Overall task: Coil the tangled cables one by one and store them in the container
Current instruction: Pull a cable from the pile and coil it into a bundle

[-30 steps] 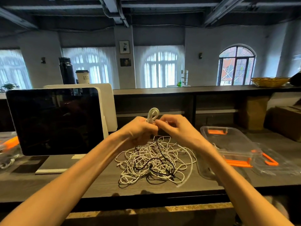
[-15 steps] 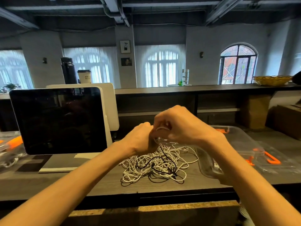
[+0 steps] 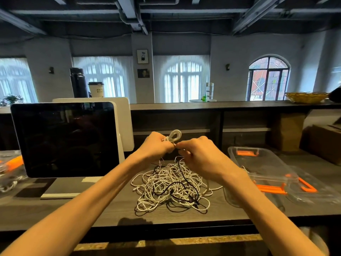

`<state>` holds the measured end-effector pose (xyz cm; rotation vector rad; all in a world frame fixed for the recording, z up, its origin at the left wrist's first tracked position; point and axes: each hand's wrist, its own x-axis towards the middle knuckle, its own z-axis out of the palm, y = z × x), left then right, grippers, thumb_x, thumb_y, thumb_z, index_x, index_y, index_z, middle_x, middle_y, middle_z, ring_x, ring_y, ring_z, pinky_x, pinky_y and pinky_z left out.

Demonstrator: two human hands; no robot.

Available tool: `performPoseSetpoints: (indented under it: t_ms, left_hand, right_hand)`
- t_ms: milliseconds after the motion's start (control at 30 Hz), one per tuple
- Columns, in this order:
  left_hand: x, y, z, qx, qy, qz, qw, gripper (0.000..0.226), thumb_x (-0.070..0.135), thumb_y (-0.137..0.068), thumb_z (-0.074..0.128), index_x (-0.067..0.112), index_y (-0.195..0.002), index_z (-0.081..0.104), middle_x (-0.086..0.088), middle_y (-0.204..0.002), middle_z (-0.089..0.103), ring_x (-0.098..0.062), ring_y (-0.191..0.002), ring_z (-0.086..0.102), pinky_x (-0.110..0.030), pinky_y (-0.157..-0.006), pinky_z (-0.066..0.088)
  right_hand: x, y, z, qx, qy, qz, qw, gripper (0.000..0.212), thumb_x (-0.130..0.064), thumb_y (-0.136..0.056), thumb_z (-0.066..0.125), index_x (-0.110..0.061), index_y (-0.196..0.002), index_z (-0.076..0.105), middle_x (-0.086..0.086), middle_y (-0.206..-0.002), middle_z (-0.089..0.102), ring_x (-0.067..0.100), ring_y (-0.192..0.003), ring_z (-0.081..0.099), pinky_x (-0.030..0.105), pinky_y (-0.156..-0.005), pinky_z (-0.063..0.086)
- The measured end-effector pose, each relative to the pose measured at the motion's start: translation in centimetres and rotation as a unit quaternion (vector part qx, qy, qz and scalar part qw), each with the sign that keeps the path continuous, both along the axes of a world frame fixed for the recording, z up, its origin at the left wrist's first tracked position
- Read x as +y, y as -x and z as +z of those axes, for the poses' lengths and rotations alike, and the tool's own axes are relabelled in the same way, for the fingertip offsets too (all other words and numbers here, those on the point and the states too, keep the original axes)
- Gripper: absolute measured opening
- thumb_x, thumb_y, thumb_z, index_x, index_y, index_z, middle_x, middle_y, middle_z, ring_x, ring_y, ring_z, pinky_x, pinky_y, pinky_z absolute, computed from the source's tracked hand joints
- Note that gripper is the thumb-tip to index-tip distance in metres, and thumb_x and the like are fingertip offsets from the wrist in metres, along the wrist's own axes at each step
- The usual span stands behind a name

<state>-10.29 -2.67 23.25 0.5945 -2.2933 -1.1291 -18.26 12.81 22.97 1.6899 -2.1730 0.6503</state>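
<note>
White cable coil [image 3: 174,135] loops above left hand [image 3: 156,145] grip.

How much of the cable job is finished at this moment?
Little looks done: nothing coiled shows in the clear container. In hand: the left hand grips a small white coil while the right hand pinches its loose end. Left: the tangled pile on the counter.

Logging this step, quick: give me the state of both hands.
Left hand: closed, gripping the white cable coil.
Right hand: closed, pinching that cable's loose end beside the coil.
</note>
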Motion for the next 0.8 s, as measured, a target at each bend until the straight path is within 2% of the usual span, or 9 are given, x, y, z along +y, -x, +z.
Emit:
performPoseSetpoints:
  t_ms: [100,200,267,333,433,533,667,733,800]
  left_hand:
    - [-0.5,0.6,-0.8,-0.055,0.158,0.063,0.984,0.024,0.013,-0.087,0.069,0.010,-0.064,0.066,-0.009,-0.066,0.065,-0.021,-0.066,0.062,-0.035,-0.061,0.049]
    - [0.4,0.3,-0.9,-0.152,0.346,0.089,0.922,0.014,0.025,-0.090,0.068,0.017,-0.079,0.066,-0.005,-0.082,0.065,-0.025,-0.081,0.065,-0.036,-0.066,0.048]
    - [1.2,-0.2,-1.2,-0.187,0.441,0.067,0.875,0.011,0.026,-0.092,0.065,0.016,-0.097,0.067,-0.007,-0.094,0.064,-0.027,-0.092,0.065,-0.036,-0.073,0.047]
    - [1.1,-0.6,-1.6,-0.170,0.448,-0.003,0.878,0.005,0.021,-0.090,0.066,0.018,-0.087,0.065,0.000,-0.081,0.058,-0.024,-0.083,0.064,-0.034,-0.069,0.045]
    - [0.2,-0.9,-2.3,-0.064,0.287,-0.133,0.947,0.026,0.014,-0.084,0.067,0.014,-0.059,0.060,0.003,-0.056,0.052,-0.015,-0.052,0.048,-0.032,-0.053,0.038]
    - [0.2,-1.1,-2.1,0.057,0.074,-0.198,0.976,0.025,0.001,-0.088,0.065,-0.001,-0.063,0.063,-0.005,-0.054,0.048,-0.019,-0.051,0.039,-0.028,-0.052,0.034]
    - [-0.1,-1.4,-2.1,0.050,-0.174,-0.212,0.960,0.029,0.009,-0.092,0.067,0.014,-0.063,0.066,0.003,-0.049,0.038,-0.010,-0.041,0.031,-0.024,-0.045,0.023]
    - [-0.6,-1.9,-2.4,0.019,-0.222,-0.227,0.948,0.025,0.022,-0.084,0.075,0.015,-0.064,0.063,0.004,-0.048,0.034,-0.009,-0.039,0.028,-0.024,-0.043,0.020]
    - [-1.3,-2.5,-2.5,0.010,-0.252,-0.260,0.932,0.041,0.041,-0.077,0.079,0.011,-0.065,0.054,0.004,-0.046,0.034,-0.009,-0.037,0.028,-0.023,-0.042,0.020]
  right_hand:
    - [0.5,-2.5,0.0,0.118,-0.071,-0.050,0.989,0.024,-0.006,-0.100,0.050,-0.011,-0.120,0.061,0.012,-0.113,0.066,0.030,-0.095,0.062,0.034,-0.072,0.045]
    - [0.7,-3.5,0.5,0.171,-0.078,-0.021,0.982,0.024,-0.007,-0.099,0.053,-0.013,-0.119,0.065,0.009,-0.109,0.067,0.029,-0.094,0.066,0.032,-0.070,0.045]
    - [0.5,-1.9,1.2,0.157,-0.032,0.004,0.987,0.019,-0.012,-0.096,0.059,-0.020,-0.108,0.072,0.002,-0.100,0.073,0.023,-0.086,0.068,0.035,-0.072,0.055]
    - [0.1,0.4,1.5,0.063,0.020,0.031,0.997,0.017,-0.013,-0.093,0.066,-0.022,-0.102,0.077,-0.004,-0.096,0.076,0.014,-0.084,0.069,0.032,-0.075,0.058]
    - [0.0,2.5,0.9,-0.123,0.095,0.075,0.985,0.010,-0.024,-0.096,0.071,-0.021,-0.100,0.079,-0.011,-0.090,0.075,0.003,-0.084,0.069,0.020,-0.076,0.058]
    - [-0.3,3.1,-0.5,-0.224,0.104,0.069,0.967,0.024,-0.041,-0.096,0.067,-0.023,-0.101,0.081,-0.004,-0.080,0.074,0.008,-0.070,0.065,0.025,-0.063,0.052]
    - [-0.5,1.9,-1.4,-0.233,0.082,0.074,0.966,0.024,-0.036,-0.102,0.060,-0.024,-0.104,0.080,-0.001,-0.080,0.076,0.015,-0.071,0.067,0.037,-0.063,0.055]
    - [-0.4,1.6,-1.3,-0.200,0.056,0.067,0.976,0.023,-0.031,-0.104,0.058,-0.022,-0.105,0.079,0.003,-0.083,0.075,0.024,-0.078,0.069,0.046,-0.072,0.056]
    - [-0.3,1.5,-1.0,-0.174,0.022,0.056,0.983,0.022,-0.023,-0.104,0.057,-0.021,-0.108,0.078,0.002,-0.088,0.075,0.022,-0.080,0.069,0.044,-0.075,0.057]
